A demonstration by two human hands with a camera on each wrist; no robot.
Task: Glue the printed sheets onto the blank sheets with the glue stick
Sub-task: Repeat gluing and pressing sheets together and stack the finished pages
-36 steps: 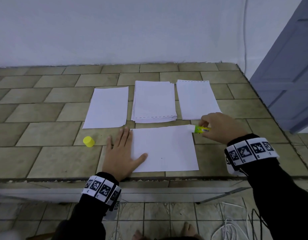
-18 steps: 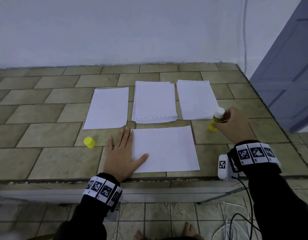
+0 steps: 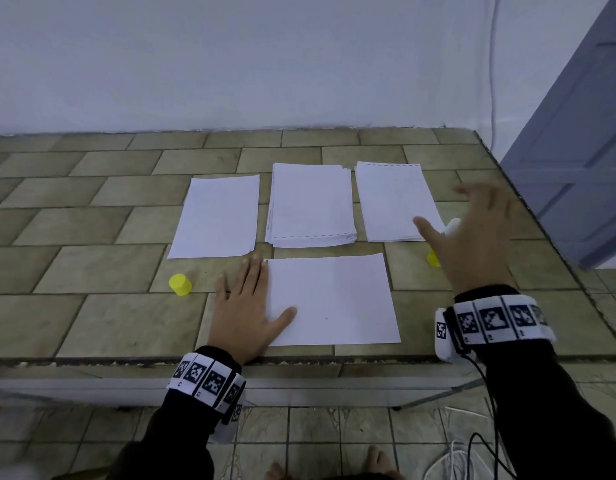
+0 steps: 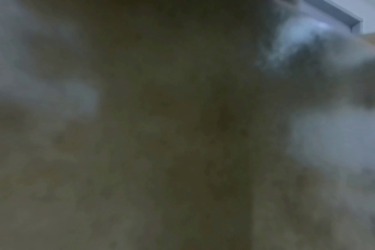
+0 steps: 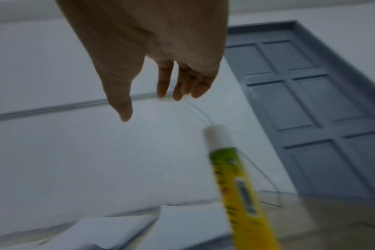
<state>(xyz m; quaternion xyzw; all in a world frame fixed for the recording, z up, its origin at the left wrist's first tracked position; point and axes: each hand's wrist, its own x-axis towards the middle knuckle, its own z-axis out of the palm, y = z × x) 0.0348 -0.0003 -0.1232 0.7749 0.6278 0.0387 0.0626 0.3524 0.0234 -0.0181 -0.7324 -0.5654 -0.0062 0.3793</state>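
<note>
A blank white sheet [image 3: 330, 299] lies crosswise near the counter's front edge. My left hand [image 3: 246, 306] lies flat on its left edge, fingers straight. The yellow-green glue stick [image 5: 235, 182] with its white tip stands upright on the counter, uncapped, mostly hidden behind my right hand in the head view [image 3: 450, 228]. My right hand [image 3: 472, 233] hovers above it with fingers spread, holding nothing. Behind lie a single sheet [image 3: 216, 216], a thick stack [image 3: 310, 206] with a dashed line along its edge, and another pile [image 3: 396, 202]. The left wrist view is a dark blur.
The yellow cap [image 3: 180, 284] stands on the tiled counter [image 3: 92, 265] left of my left hand. A white wall runs along the back. A grey-blue door [image 3: 576, 150] is at the right. White cables [image 3: 465, 459] lie on the floor below.
My right hand stood the glue stick upright at the right of the sheet, let go of it and rose with fingers spread. My left hand stayed flat on the sheet.
</note>
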